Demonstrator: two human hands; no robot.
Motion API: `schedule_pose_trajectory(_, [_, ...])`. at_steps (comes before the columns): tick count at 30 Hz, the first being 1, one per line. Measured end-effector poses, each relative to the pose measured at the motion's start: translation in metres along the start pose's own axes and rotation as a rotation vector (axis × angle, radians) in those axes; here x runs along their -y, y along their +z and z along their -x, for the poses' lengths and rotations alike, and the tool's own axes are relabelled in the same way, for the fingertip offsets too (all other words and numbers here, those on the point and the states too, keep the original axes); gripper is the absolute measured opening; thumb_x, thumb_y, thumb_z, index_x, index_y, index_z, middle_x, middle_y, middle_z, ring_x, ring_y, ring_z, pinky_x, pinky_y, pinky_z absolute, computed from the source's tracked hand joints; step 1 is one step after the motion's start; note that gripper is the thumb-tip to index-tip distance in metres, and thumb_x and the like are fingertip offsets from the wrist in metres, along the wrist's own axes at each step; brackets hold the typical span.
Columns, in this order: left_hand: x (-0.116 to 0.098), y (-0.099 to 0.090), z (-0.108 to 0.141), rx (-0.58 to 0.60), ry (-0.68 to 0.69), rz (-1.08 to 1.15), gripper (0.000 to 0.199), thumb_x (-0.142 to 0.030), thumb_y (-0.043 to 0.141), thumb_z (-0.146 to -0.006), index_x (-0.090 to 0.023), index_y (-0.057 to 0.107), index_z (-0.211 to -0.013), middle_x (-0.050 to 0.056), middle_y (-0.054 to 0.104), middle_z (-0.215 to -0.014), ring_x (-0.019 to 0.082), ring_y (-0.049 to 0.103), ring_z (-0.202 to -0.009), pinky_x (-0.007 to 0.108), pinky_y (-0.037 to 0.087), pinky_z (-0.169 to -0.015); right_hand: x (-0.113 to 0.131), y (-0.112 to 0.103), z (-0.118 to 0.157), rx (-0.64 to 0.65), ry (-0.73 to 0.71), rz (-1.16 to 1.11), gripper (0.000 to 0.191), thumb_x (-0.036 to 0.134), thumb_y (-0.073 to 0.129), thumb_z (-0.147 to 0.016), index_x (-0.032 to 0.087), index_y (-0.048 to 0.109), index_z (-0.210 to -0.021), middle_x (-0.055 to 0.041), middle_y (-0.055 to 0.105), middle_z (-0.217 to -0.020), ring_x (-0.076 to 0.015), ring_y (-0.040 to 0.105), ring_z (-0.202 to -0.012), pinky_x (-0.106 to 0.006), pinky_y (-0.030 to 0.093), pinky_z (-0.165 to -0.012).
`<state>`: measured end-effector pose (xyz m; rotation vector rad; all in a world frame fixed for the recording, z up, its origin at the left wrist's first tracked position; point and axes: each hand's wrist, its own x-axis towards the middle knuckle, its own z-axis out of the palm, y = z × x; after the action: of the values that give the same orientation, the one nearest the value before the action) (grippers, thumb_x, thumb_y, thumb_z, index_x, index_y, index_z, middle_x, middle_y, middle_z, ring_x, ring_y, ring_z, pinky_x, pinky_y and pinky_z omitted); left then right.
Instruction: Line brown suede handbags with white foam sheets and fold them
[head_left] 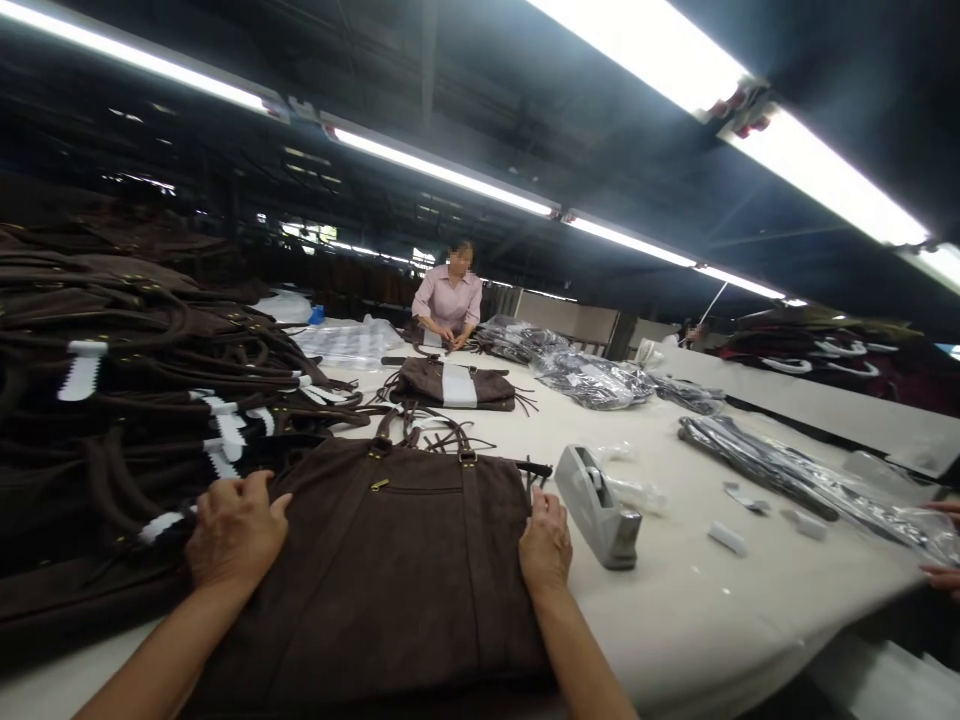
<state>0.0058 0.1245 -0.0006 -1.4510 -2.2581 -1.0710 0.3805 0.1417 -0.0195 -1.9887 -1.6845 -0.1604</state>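
A dark brown handbag [390,580] lies flat before me on the table, its handles pointing away. It has a small brass zip pull and brass buckles at the handle straps. My left hand [236,530] is at the bag's upper left edge, fingers curled and thumb against the side, close to the pile of bags. On the opposite edge, my right hand [546,540] is closed around the bag's side, with the fingertips partly hidden. A grey tape dispenser [600,510] stands just right of that hand. Beyond the handles lies another brown bag [427,385] with a white paper band.
Brown bags with white tags form a tall pile [135,290] at left. Plastic-wrapped bags [592,378] lie farther back and along the right side of the white table [660,620]. A co-worker [448,295] stands across; another person's hands [946,550] show at right.
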Motion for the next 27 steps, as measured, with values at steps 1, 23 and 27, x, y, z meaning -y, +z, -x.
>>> schedule_pose_trajectory(1, [-0.002,0.001,0.000,-0.012,0.166,-0.034,0.041,-0.025,0.036,-0.088,-0.015,0.059,-0.121,0.018,0.054,-0.131,0.040,0.044,-0.128,0.058,0.044,-0.096,0.001,0.004,0.000,-0.031,-0.096,0.015,0.058,0.000,0.032,-0.083,0.012,0.049,-0.137,-0.0166,0.052,-0.138,-0.0274,0.048,-0.128,-0.040,0.041,-0.104])
schedule_pose_trajectory(23, [-0.001,0.049,-0.011,0.291,0.869,-0.339,0.058,-0.020,0.030,-0.088,-0.001,0.035,-0.143,0.018,0.028,-0.154,0.024,0.024,-0.144,0.040,0.020,-0.119,0.019,0.050,-0.031,0.427,-0.205,0.129,0.077,0.048,0.031,-0.094,-0.004,0.018,-0.149,-0.0195,0.014,-0.157,-0.0263,0.011,-0.147,-0.041,0.006,-0.119])
schedule_pose_trajectory(27, [-0.003,0.047,-0.009,0.272,0.835,-0.356,0.059,-0.021,0.032,-0.087,-0.001,0.036,-0.143,0.018,0.028,-0.154,0.025,0.023,-0.144,0.040,0.022,-0.119,0.037,0.055,-0.040,0.416,-0.016,0.142,0.077,0.048,0.027,-0.094,-0.008,0.019,-0.147,-0.0235,0.017,-0.156,-0.0300,0.014,-0.146,-0.045,0.011,-0.117])
